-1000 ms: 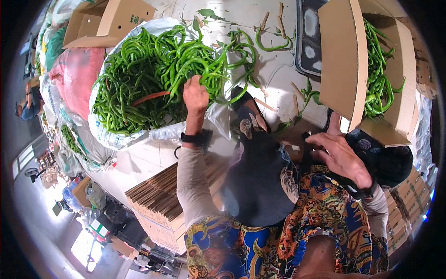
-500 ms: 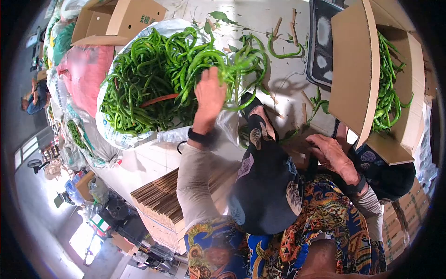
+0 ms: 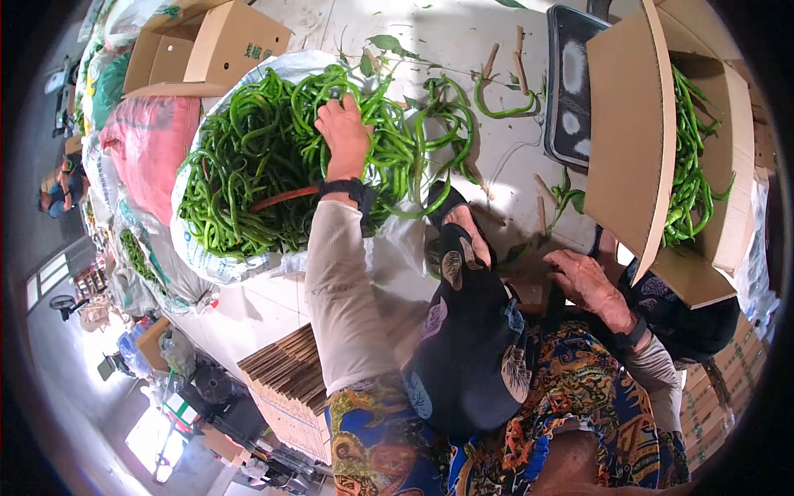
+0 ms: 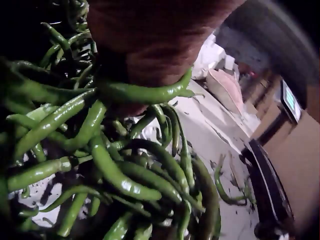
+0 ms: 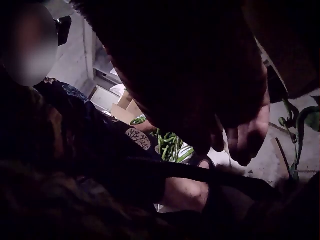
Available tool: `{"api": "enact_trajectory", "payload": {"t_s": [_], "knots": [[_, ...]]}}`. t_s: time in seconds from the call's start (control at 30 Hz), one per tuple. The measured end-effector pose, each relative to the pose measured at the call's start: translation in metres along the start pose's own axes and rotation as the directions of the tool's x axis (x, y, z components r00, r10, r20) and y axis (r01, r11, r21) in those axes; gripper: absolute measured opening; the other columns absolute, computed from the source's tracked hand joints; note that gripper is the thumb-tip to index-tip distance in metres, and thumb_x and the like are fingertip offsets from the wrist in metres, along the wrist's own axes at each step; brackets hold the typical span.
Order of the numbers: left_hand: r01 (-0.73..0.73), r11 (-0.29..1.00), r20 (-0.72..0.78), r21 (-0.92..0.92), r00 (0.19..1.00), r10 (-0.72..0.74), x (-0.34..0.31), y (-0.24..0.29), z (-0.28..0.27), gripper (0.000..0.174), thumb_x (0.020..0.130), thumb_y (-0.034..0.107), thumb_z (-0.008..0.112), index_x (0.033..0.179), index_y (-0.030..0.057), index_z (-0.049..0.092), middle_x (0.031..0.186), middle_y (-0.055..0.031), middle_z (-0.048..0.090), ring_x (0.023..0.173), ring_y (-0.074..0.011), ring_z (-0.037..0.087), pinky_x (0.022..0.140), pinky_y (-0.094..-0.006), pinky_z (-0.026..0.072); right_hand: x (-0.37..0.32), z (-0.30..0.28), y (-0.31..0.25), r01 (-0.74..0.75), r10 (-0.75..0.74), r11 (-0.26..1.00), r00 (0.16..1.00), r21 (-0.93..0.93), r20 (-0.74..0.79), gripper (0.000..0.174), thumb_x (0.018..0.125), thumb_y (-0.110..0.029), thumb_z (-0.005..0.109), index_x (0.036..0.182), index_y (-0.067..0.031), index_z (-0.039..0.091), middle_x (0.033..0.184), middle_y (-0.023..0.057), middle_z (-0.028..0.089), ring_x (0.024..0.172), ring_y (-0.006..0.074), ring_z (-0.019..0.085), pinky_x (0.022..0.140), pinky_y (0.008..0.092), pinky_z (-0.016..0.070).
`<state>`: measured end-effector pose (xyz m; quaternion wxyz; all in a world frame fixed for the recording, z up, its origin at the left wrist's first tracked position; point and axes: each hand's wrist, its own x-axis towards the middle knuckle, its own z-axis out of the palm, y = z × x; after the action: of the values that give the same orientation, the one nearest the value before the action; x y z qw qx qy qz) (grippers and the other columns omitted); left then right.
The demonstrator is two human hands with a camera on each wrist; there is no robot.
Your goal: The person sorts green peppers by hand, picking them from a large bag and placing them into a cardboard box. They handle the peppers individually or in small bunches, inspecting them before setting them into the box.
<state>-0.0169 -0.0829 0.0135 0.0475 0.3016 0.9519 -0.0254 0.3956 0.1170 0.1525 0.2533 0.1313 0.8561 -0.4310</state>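
Observation:
Curved green chili peppers point(image 3: 248, 182) heap up in a large white sack point(image 3: 184, 236) with its mouth rolled open. My left hand point(image 3: 343, 136) reaches into the upper right of this heap, fingers bent down among the peppers. In the left wrist view, a green chili pepper point(image 4: 145, 93) crosses the palm side of the fingers, its far part hidden by shadow. My right hand point(image 3: 589, 285) hangs loosely by the right knee, fingers relaxed and holding nothing; it shows dark in the right wrist view.
An upright cardboard box point(image 3: 624, 124) holding peppers stands at right, beside a black tray point(image 3: 569, 87). Loose peppers point(image 3: 442, 124) spill right of the sack. Stacked flat cardboard point(image 3: 285, 372) lies near the left elbow. A pink sack point(image 3: 153, 153) and open carton point(image 3: 236, 50) sit at far left.
My left hand swung right with blurred peppers beside it, then moved back left and farther up the heap. My right hand shifted slightly, still loose by the knee.

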Motion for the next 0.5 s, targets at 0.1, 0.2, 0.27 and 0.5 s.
{"api": "enact_trajectory", "payload": {"t_s": [0.1,0.2,0.27,0.5], "knots": [[-0.124,0.99,-0.053,-0.068,0.991,0.121,-0.017,0.008,-0.019,0.083,0.061,0.016,0.083,0.133,0.0062,0.043,0.11,-0.0156,0.05,0.101,-0.035,0.047,0.086,-0.0443,0.0405,0.005,-0.001,-0.004,-0.016,0.016,1.0,0.999,0.003,0.032,0.032,0.084,-0.007,0.061,0.114,-0.005,0.051,0.104,0.0168,0.058,0.099,0.0378,0.056,0.084,0.0437,0.0449],[-0.071,0.974,-0.044,-0.217,0.997,0.062,-0.028,0.01,-0.014,0.083,0.062,0.013,0.082,0.135,0.0099,0.041,0.112,-0.0183,0.049,0.102,-0.0374,0.051,0.083,-0.0444,0.0448,0.007,0.0,-0.007,-0.046,0.045,0.999,0.997,0.019,0.059,0.032,0.084,-0.007,0.061,0.115,-0.0055,0.051,0.105,0.0168,0.058,0.101,0.0374,0.055,0.087,0.044,0.0436],[0.007,0.958,-0.051,-0.288,0.998,-0.023,-0.028,0.005,-0.004,0.077,0.063,0.011,0.08,0.131,0.0106,0.044,0.112,-0.0219,0.05,0.101,-0.0408,0.055,0.081,-0.0478,0.0473,0.005,0.002,-0.005,-0.037,0.036,0.999,0.998,0.019,0.049,0.033,0.084,-0.007,0.061,0.116,-0.0056,0.051,0.105,0.0169,0.057,0.101,0.0375,0.054,0.087,0.0443,0.0432],[0.018,0.9,-0.212,-0.436,0.97,-0.122,-0.03,0.003,-0.024,0.058,0.066,0.015,0.077,0.116,0.0052,0.051,0.1,-0.0196,0.055,0.09,-0.0409,0.058,0.076,-0.048,0.0483,0.004,0.004,-0.002,-0.083,0.085,0.996,0.993,-0.028,0.082,0.039,0.082,-0.004,0.059,0.119,-0.0064,0.049,0.109,0.0162,0.056,0.103,0.0369,0.054,0.087,0.0437,0.0435]]}}
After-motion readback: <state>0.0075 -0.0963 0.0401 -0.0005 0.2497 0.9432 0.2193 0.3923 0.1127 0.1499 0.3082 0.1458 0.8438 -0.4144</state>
